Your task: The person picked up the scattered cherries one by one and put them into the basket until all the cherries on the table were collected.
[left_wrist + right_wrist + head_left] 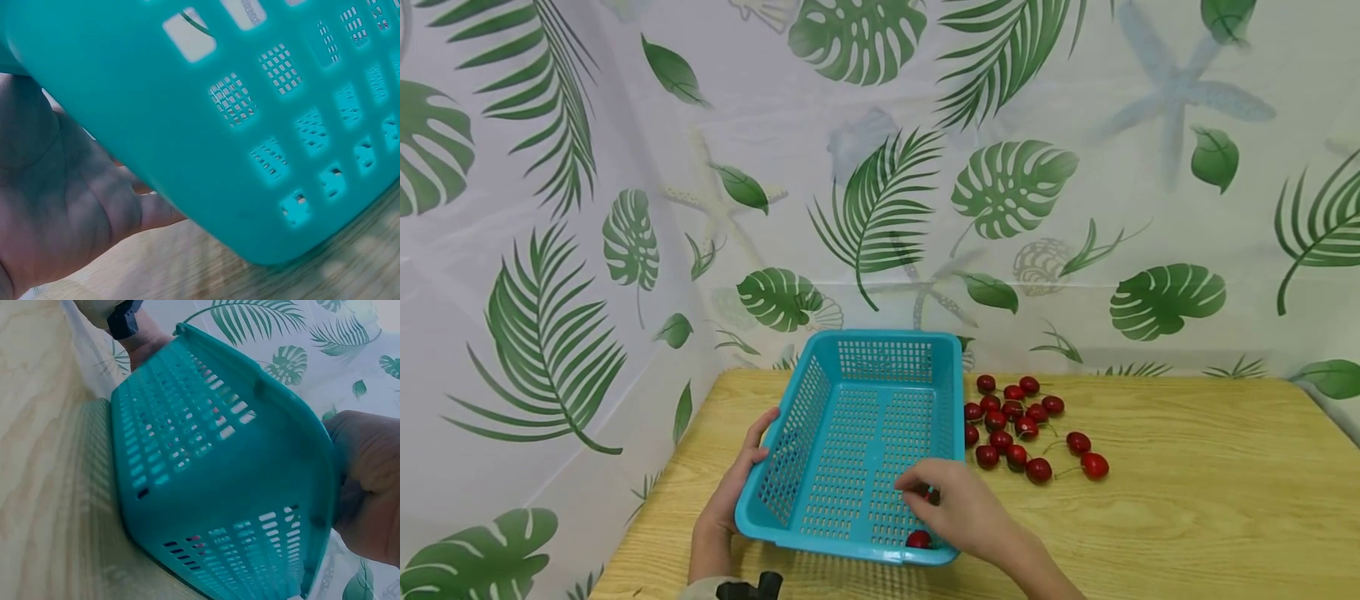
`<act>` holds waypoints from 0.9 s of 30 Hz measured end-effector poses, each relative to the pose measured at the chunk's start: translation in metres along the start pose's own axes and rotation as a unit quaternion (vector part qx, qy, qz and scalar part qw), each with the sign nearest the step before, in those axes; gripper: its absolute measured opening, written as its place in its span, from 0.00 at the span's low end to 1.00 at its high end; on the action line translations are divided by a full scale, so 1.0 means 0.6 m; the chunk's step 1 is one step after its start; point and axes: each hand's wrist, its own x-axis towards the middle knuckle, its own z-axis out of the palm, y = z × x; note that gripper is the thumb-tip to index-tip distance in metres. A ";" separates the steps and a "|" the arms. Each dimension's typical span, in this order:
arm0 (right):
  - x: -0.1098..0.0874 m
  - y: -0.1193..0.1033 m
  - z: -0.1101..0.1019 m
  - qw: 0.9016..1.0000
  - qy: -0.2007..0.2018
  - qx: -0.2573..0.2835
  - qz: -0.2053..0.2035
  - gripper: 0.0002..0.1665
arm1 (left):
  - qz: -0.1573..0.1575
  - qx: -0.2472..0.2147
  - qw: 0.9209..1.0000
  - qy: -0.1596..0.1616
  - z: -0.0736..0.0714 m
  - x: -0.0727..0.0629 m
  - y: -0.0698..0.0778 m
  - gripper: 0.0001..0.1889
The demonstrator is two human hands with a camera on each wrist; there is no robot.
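Observation:
A turquoise plastic basket (850, 546) with slotted walls stands on the wooden table. My left hand (741, 471) holds its left side, thumb at the rim. In the left wrist view, the palm of that hand (69, 187) faces the basket wall (125, 112), which partly hides the fingers. My right hand (958, 504) reaches over the front right corner, thumb and fingers curled around a red cherry (933, 497) that is mostly covered. Another cherry (919, 539) lies inside, near the front wall. In the right wrist view the basket wall (244, 481) covers part of the right hand (369, 481).
Several cherries (1026, 427), some with stems, lie on the table (1187, 492) right of the basket. Behind and to the left hangs a white leaf-patterned sheet (1075, 250). A black device (752, 587) sits at the left wrist.

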 end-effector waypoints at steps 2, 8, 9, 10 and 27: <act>0.000 0.006 -0.008 0.999 0.046 0.016 -0.019 0.10 | -0.001 -0.001 1.000 0.000 -0.001 0.000 -0.002 0.33; -0.004 0.031 -0.055 0.988 0.151 0.008 0.021 0.11 | 0.000 -0.003 1.000 0.017 -0.001 0.001 -0.003 0.33; -0.006 0.037 -0.065 0.987 0.159 0.001 0.039 0.10 | 0.000 -0.003 1.000 0.017 -0.001 0.001 -0.002 0.33; -0.008 0.044 -0.072 0.984 0.168 -0.006 0.052 0.10 | -0.001 -0.003 1.000 0.016 -0.001 0.000 -0.002 0.33; -0.093 0.169 -0.209 0.932 0.141 -0.190 0.274 0.15 | 0.008 0.000 1.000 0.012 -0.005 0.000 -0.005 0.33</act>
